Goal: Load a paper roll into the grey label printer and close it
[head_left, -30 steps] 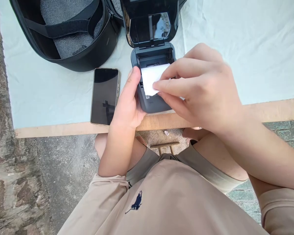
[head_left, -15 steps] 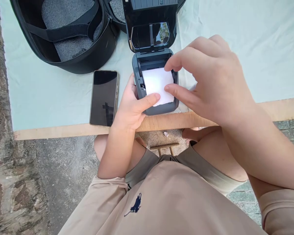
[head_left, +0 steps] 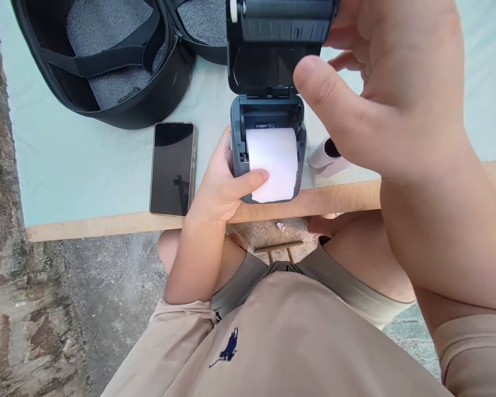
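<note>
A small dark grey label printer (head_left: 235, 118) stands at the table's front edge with its lid (head_left: 254, 69) swung up. Inside it sits a white paper roll (head_left: 275, 157), its torn end lying over the front rim. My left hand (head_left: 217, 190) is closed round the printer's left side, thumb pressing on the paper. At the raised lid, my right hand (head_left: 397, 94) has its thumb before the lid and its fingers round the right edge, partly hidden behind it. Another white roll (head_left: 322, 154) lies right of the printer, partly covered by my right hand.
Left of the printer a smartphone (head_left: 172, 168) lies face up near the edge. Behind it stands an unzipped black case (head_left: 149, 102) with grey foam and a strap. A pale green cloth (head_left: 78, 165) covers the table, and its wooden edge (head_left: 107, 225) is bare.
My right hand has left the paper and moved up to the lid. The paper's end now reaches further forward, over the front rim. The spare roll has come into view.
</note>
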A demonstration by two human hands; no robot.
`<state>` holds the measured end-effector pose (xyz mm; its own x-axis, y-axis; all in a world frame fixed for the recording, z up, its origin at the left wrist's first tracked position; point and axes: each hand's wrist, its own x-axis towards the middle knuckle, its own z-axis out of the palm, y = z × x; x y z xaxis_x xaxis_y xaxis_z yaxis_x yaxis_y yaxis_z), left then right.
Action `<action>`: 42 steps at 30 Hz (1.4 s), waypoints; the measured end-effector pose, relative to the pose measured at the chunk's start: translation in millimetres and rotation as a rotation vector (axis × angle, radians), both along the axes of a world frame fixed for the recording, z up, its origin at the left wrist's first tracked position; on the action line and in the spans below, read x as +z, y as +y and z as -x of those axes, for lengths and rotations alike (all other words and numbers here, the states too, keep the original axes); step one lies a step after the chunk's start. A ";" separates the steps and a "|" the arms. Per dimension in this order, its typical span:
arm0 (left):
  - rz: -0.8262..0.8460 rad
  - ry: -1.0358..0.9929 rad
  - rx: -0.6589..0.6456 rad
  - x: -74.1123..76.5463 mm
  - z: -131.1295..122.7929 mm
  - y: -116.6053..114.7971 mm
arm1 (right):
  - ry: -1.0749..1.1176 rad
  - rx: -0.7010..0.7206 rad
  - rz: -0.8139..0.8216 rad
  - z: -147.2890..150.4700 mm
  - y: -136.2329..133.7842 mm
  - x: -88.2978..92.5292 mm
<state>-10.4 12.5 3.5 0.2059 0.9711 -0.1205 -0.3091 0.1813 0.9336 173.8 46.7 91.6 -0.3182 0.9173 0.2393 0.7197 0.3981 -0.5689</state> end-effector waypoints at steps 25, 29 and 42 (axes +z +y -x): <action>0.046 -0.172 -0.020 5.6 -2.9 0.0 | -0.200 0.246 0.102 2.3 -12.9 -3.3; 0.011 -0.115 -0.053 -1.9 -1.0 2.2 | -0.209 0.255 0.121 2.9 -13.9 -3.8; 0.165 -0.224 0.140 7.2 -11.3 2.0 | -0.174 0.235 -0.019 -7.7 -3.3 -10.0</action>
<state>0.9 14.5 10.7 0.1112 0.9631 -0.2452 -0.5367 0.2659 0.8008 181.6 43.4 81.7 -0.5595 0.8093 0.1787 0.6926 0.5750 -0.4355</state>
